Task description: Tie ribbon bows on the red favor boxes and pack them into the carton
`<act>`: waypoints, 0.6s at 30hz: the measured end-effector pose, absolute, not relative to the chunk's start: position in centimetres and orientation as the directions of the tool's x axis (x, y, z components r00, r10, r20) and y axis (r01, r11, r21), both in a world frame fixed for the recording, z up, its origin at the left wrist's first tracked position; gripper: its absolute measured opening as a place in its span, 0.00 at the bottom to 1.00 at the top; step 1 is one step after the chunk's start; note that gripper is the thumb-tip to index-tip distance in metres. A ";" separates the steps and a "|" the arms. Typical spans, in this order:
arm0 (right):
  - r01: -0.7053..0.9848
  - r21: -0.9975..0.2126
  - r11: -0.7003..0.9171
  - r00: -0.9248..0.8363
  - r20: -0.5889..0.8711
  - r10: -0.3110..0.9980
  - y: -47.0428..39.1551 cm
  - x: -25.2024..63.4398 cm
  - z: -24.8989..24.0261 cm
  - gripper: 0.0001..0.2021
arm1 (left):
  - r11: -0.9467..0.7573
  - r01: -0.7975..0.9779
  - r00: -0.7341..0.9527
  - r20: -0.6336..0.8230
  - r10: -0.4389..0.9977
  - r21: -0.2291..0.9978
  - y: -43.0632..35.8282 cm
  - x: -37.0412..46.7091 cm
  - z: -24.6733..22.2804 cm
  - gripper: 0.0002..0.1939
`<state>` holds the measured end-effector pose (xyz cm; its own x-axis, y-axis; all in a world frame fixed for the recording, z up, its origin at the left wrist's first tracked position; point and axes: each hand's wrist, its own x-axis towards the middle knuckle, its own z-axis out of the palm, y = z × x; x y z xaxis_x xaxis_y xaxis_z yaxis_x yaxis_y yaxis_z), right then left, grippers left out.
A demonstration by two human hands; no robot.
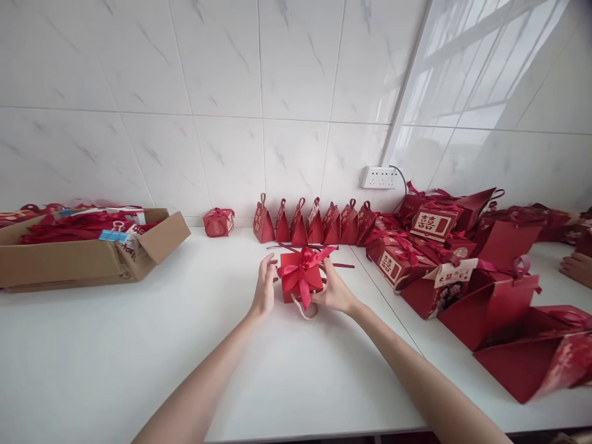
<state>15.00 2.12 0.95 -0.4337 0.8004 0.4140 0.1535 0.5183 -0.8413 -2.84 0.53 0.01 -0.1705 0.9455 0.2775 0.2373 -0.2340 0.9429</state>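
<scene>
A small red gift box (287,279) with a ribbon bow (303,268) on top and a twisted cord handle (305,313) at its front is in the middle of the white table. My right hand (333,291) grips the box along its right side, thumb and fingers around the edge. On the other side, my left hand (265,288) is held upright with its fingers stretched out, a small gap from the box. Dark red ribbon strips (345,266) lie behind the box.
Several triangular red boxes (298,227) stand in a row along the wall, with one small red box (219,222) to their left. An open cardboard carton (78,265) of ribbons is at left. Red gift boxes (435,223) pile up at right; another person's hand (577,269) shows there.
</scene>
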 end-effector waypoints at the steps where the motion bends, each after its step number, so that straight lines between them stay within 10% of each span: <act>1: 0.160 -0.817 0.554 -0.429 0.448 0.784 1.7 15.1 0.7 0.49 | -0.282 0.246 -0.135 0.321 0.937 0.927 0.1 -2.9 0.3 0.29; 11: 0.197 -0.772 0.605 -0.517 0.442 0.733 1.0 17.1 0.1 0.58 | -0.426 0.342 0.173 0.389 0.905 0.838 -1.7 -2.3 2.3 0.36; 18: -0.110 -0.880 0.462 -0.283 0.473 0.834 1.2 19.1 2.2 0.31 | -0.451 0.353 0.192 0.409 0.892 0.820 -1.2 -2.9 2.3 0.33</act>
<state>19.14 1.18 2.18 -0.2834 0.8340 0.4734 -0.1104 0.4620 -0.8800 -2.85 -1.19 2.28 0.1919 0.8923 0.4086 0.3531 -0.4512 0.8196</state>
